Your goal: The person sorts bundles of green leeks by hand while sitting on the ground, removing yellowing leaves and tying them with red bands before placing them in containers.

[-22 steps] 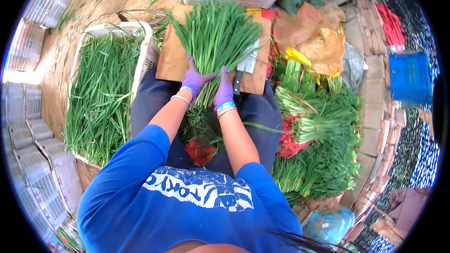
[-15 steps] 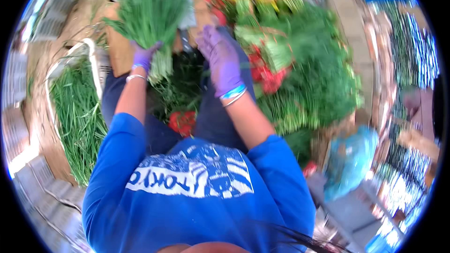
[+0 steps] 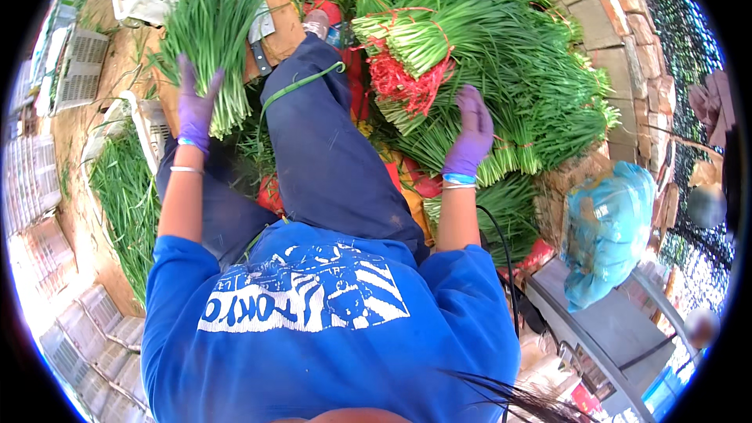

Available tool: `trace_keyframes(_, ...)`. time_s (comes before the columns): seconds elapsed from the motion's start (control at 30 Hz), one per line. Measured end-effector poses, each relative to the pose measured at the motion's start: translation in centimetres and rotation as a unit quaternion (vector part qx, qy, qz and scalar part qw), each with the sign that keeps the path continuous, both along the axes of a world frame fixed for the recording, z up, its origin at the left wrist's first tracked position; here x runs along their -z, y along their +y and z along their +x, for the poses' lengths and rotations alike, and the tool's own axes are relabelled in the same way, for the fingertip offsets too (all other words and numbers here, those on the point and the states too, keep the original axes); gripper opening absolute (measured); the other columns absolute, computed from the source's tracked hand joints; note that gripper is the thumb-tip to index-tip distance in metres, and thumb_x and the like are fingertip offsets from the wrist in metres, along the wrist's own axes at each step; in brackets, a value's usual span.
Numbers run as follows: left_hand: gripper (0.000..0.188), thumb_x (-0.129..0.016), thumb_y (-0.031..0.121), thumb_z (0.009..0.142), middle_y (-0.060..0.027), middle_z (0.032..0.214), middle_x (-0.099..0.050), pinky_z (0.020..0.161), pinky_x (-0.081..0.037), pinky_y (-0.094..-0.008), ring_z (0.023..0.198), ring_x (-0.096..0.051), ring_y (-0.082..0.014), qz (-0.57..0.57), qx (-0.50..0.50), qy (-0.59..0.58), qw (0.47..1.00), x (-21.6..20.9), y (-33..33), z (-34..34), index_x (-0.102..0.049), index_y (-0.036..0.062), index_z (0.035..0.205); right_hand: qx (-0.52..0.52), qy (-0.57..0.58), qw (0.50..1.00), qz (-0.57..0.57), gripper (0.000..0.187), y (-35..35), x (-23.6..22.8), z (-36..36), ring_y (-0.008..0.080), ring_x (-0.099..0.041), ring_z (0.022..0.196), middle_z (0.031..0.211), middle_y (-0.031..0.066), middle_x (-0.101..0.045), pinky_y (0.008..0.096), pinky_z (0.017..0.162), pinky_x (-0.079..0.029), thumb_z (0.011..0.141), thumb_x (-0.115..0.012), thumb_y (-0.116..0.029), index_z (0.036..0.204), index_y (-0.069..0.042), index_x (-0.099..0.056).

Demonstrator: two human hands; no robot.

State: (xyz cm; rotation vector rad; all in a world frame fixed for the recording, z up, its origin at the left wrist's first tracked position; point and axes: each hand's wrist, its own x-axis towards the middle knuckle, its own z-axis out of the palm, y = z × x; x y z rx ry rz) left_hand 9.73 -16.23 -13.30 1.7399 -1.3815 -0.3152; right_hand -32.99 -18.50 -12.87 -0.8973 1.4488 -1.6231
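My left hand [image 3: 196,106], in a purple glove, has its thumb and fingers spread against the near side of a loose bunch of long green chives [image 3: 211,31]. The bunch lies on a wooden board [image 3: 283,19], its pale stalk ends toward me. Beside it on the board is a cleaver [image 3: 261,39] with a black handle. My right hand [image 3: 470,133], also gloved, is stretched out with nothing in it. It hovers over or rests on the big pile of tied chives [image 3: 540,102], close to a heap of red ties [image 3: 403,78]; contact is unclear.
A white-rimmed basket of loose chives [image 3: 129,196] stands at my left. White crates [image 3: 82,66] are farther left. One green strand [image 3: 301,84] lies across my right leg. To the right are a light-blue plastic bag [image 3: 607,219] and a grey metal stand [image 3: 595,325].
My left hand has opened from its grip on the chive bunch, which now rests on the board. My right hand has swung rightward from beside the board to the pile near the red ties.
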Motion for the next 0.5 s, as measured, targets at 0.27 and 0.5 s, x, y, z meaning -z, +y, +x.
trace_keyframes(0.27,0.07,-0.069,0.023,0.07,-0.0214,0.13,-0.038,0.101,-0.028,-0.0378,0.122,-0.036,-0.0335,0.09,0.184,-0.031,0.978,-4.4,6.4,-11.6,-0.036,0.0014,0.129,-0.232,0.715,0.647,-0.128,0.038,-13.4,5.3,9.9,0.0341,-0.037,0.117,0.128,0.0149,-0.041,0.0552,0.099,-0.02,0.073,-0.057,-0.043,0.097,-0.015,-0.065)
trace_keyframes(0.5,0.076,-0.065,0.034,0.075,-0.0232,0.113,-0.051,0.087,-0.043,-0.036,0.101,-0.054,-0.033,0.122,0.117,-0.012,0.986,-2.0,9.6,-9.6,-0.025,0.0073,0.135,-0.331,0.797,0.505,0.012,0.024,-15.3,6.8,10.7,0.0268,-0.046,0.111,0.104,0.003,-0.061,0.0541,0.101,-0.017,0.077,-0.053,-0.035,0.089,-0.019,-0.068)
